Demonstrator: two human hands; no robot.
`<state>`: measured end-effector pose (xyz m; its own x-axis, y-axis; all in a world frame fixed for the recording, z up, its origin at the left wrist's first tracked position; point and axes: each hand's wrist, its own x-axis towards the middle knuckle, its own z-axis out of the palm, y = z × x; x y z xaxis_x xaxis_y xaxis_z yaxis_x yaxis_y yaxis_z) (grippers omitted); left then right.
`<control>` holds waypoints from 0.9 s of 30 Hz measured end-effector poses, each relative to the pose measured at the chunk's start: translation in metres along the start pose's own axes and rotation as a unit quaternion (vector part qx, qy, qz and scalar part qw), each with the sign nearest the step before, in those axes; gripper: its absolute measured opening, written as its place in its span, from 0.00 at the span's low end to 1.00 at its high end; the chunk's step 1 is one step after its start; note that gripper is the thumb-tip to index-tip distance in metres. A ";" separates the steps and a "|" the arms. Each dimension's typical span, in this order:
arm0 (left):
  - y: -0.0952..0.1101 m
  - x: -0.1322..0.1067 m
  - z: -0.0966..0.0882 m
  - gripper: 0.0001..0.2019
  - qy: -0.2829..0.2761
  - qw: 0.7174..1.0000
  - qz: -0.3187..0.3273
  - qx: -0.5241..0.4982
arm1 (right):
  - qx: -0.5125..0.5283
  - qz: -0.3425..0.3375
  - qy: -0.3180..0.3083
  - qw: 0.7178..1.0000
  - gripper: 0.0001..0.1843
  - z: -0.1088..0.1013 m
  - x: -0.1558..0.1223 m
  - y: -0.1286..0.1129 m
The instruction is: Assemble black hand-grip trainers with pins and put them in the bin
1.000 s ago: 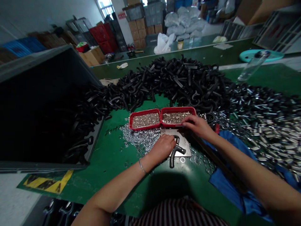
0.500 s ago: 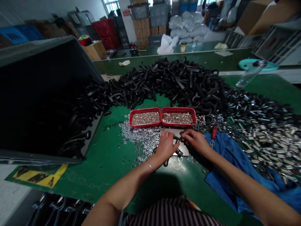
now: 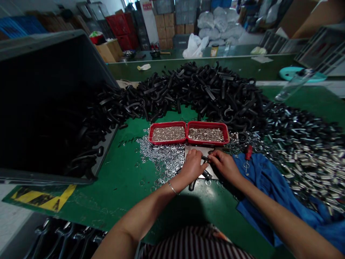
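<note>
My left hand [image 3: 192, 166] is closed round a black curved plastic part [image 3: 207, 175], holding it over a flat metal plate [image 3: 190, 148]. The part's thick end points toward me on the right, and a dark length of it shows below the palm. My right hand [image 3: 224, 164] is pinched at the upper curve of the same part, its fingertips almost meeting my left fingers. Whatever lies between those fingertips is too small to make out. Just beyond the plate stand two red trays, the left tray [image 3: 167, 143] and the right tray [image 3: 208, 143], both filled with small metal pins.
Loose metal rings [image 3: 168, 160] spread left of the plate. A heap of black curved parts [image 3: 188, 86] arcs behind the trays from a tipped grey crate [image 3: 99, 57]. At right are a blue cloth [image 3: 258, 180], a red-handled tool [image 3: 248, 153] and metal sleeves [image 3: 309, 165].
My right fingertips have come slightly closer to the curved part and my left fingers. The left hand keeps its hold. The whole view has shifted a little.
</note>
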<state>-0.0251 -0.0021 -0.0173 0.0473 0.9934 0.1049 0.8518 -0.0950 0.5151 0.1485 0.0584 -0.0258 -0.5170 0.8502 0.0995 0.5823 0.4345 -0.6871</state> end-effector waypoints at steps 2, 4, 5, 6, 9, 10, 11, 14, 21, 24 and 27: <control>0.000 0.000 0.001 0.14 0.001 1.000 0.002 0.007 | -0.088 -0.033 -0.007 0.996 0.13 0.002 -0.001 -0.004; 0.000 0.000 0.001 0.14 0.000 1.000 0.003 0.010 | -0.184 -0.069 -0.025 0.980 0.14 0.002 -0.001 -0.008; 0.001 -0.001 0.001 0.13 -0.002 1.000 0.003 0.009 | -0.216 -0.083 -0.039 0.972 0.14 0.001 -0.001 -0.010; 0.001 -0.001 0.000 0.13 -0.004 1.000 0.003 0.008 | -0.231 -0.093 -0.049 0.967 0.14 -0.002 -0.002 -0.012; 0.001 -0.001 -0.002 0.13 -0.011 1.000 0.006 0.001 | -0.249 -0.097 -0.021 0.963 0.11 -0.018 -0.009 -0.011; 0.001 -0.002 -0.001 0.13 -0.013 1.000 0.007 -0.001 | -0.270 -0.084 0.001 0.959 0.12 -0.025 -0.014 -0.009; 0.001 -0.001 -0.001 0.12 -0.015 1.000 0.007 -0.002 | -0.300 -0.064 0.021 0.952 0.13 -0.031 -0.018 -0.005; -0.001 -0.001 0.001 0.12 -0.019 1.000 0.013 -0.003 | -0.374 0.001 0.017 0.927 0.08 -0.044 -0.031 0.008; 0.003 -0.003 -0.004 0.11 -0.015 1.000 0.013 -0.013 | -0.118 0.034 -0.010 0.992 0.09 -0.057 -0.051 0.001; 0.006 -0.003 -0.006 0.10 -0.019 1.000 0.008 -0.011 | -0.070 -0.001 -0.019 0.997 0.14 -0.058 -0.060 -0.015; 0.006 -0.001 -0.005 0.10 -0.019 1.000 0.007 -0.010 | -0.125 -0.028 -0.057 0.990 0.12 -0.057 -0.062 -0.021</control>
<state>-0.0233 -0.0044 -0.0100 0.0802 0.9936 0.0797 0.8399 -0.1104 0.5314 0.2042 0.0137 0.0231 -0.6120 0.7898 0.0401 0.6810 0.5521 -0.4810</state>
